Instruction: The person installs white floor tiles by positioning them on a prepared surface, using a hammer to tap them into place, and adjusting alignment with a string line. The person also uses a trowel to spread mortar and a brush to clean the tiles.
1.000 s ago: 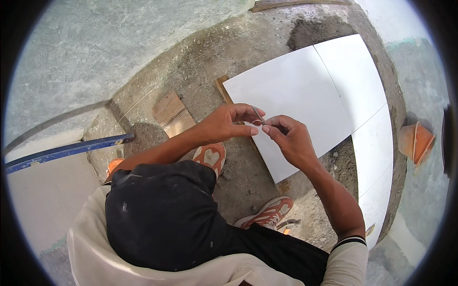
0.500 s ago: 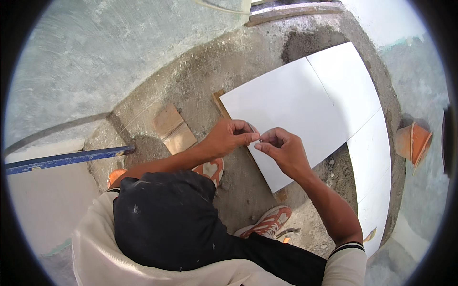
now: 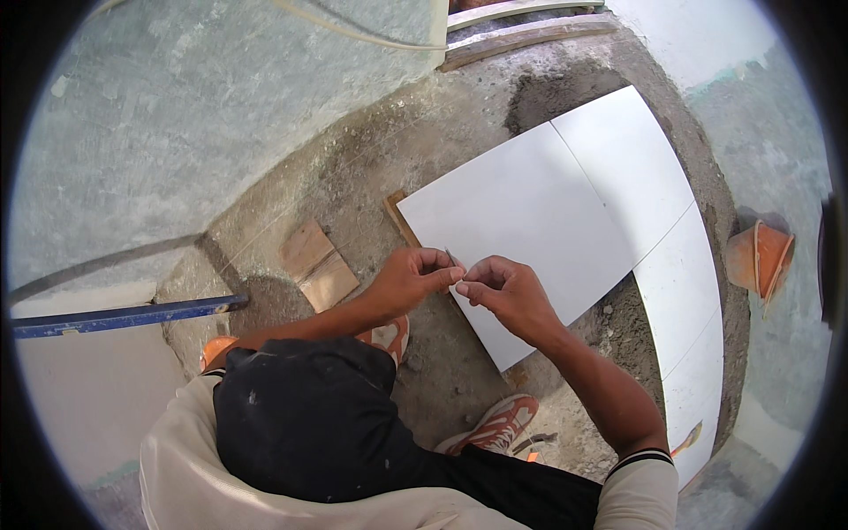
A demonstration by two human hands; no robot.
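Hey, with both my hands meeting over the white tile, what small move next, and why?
Perhaps hold the left hand steady and bring the right hand onto the thin dark piece: the left seems to pinch it, and the right sits just beside it, though whether that grips anything is too small to tell.

Head-worn fisheye, looking down, near, edges unclear

There are two hands, two shoes, one level.
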